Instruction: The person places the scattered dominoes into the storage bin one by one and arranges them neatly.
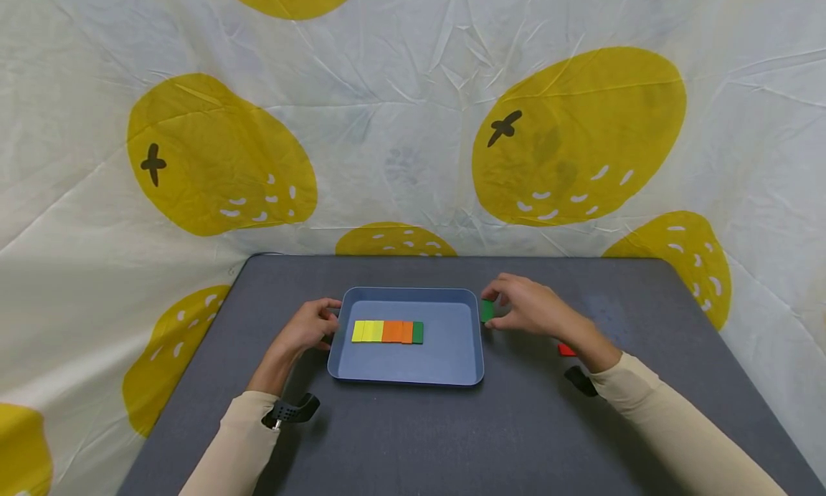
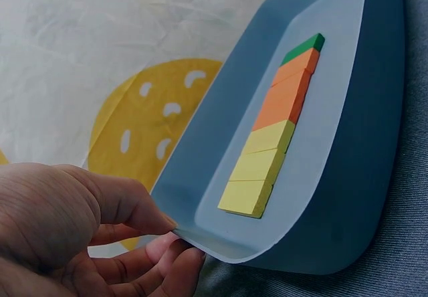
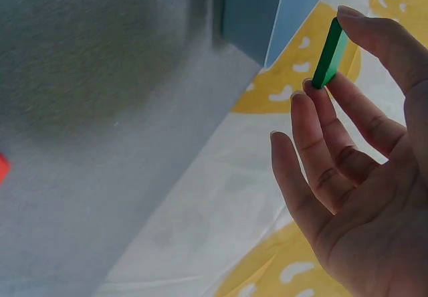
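Observation:
A blue-grey tray [image 1: 445, 356] lies on the table with a row of thin flat tiles in it: yellow tiles [image 1: 368, 331] at the left, orange tiles [image 1: 396, 332] after them, one green tile [image 1: 418, 332] at the right end. My left hand [image 1: 310, 329] pinches the tray's left rim, fingertips on both sides of the edge in the left wrist view. Just off the tray's right side, my right hand [image 1: 532, 306] holds another green tile [image 3: 330, 53] between thumb and fingertips, raised above the table. The other fingers of that hand are spread loosely.
A red tile [image 1: 567, 350] lies on the dark grey table [image 1: 426, 439], partly hidden under my right wrist. Dark bands are strapped round both wrists. Behind the table hangs a white cloth [image 1: 400, 145] printed with large yellow fruit.

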{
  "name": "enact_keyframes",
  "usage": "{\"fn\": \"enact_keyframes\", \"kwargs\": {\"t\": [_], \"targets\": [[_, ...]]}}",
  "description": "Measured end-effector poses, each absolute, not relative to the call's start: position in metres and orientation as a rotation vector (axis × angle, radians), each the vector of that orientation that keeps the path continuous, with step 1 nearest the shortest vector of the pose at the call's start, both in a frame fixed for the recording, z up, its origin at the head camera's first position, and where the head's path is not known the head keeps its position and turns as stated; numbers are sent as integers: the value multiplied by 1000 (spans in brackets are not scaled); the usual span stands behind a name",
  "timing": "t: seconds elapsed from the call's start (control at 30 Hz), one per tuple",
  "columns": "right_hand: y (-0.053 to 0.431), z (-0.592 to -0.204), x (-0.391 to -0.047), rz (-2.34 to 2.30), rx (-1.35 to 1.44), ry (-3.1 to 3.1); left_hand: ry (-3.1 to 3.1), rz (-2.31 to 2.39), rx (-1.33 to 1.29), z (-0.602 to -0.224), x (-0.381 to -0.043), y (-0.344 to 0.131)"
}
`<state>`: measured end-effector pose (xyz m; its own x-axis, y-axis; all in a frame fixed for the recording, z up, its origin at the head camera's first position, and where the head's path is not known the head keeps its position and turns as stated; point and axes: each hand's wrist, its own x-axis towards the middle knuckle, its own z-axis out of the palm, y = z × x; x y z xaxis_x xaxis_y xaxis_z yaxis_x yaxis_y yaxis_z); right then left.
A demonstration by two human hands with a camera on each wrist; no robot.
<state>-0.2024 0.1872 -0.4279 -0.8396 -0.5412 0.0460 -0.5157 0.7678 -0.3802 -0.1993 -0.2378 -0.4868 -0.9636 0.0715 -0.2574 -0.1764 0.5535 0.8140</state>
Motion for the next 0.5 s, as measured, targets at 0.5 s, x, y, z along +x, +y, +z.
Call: {"fn": "enact_keyframes", "kwargs": {"t": [0.5], "targets": [[151,-420,-207,-512,-911,2854,2538,1355,-91,-487,-198,-237]]}}
